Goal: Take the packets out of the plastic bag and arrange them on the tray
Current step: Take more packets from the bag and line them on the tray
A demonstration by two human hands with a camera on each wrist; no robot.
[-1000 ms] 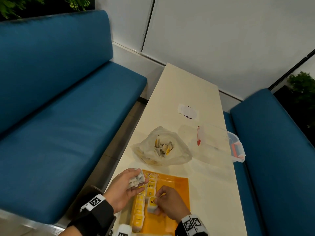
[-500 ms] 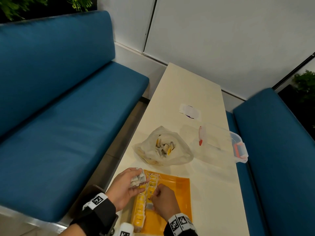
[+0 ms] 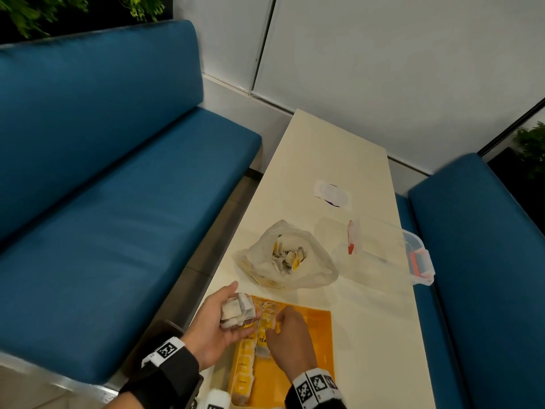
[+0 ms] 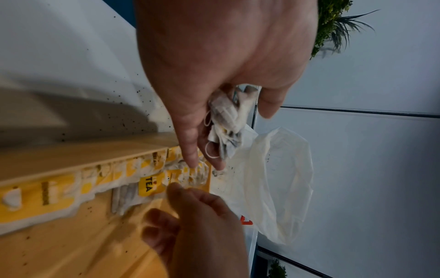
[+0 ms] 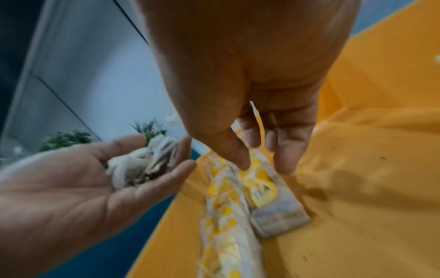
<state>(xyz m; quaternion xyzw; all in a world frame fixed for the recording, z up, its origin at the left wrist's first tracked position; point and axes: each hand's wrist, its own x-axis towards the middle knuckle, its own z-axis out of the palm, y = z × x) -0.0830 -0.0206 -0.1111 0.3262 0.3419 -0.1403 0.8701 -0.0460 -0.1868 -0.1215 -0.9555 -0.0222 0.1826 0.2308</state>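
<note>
Since a second ago, the right hand has slid from the near part of the tray toward its far-left corner, and the left hand has turned palm-up. The left hand cups a clump of white packets, its fingers curled loosely around them, just above the tray's left edge. The right hand hovers palm-down beside it; in the right-wrist view its thumb and fingers hang slightly bent above a yellow "TEA" packet, holding nothing that can be seen, and whether the tips touch the packet cannot be told through the blur. That packet lies against a row of packets running along the tray's left edge from its far-left corner toward the near end. The orange tray sits at the near end of the tabletop, close to its left edge. Just beyond the tray's far edge the plastic bag rests open-mouthed, with more packets inside. To the bag's right, at the tabletop's right edge, stands a clear box with orange clasps. Farther along the tabletop lies a white wrapper. Blue benches flank the table on both sides.
</note>
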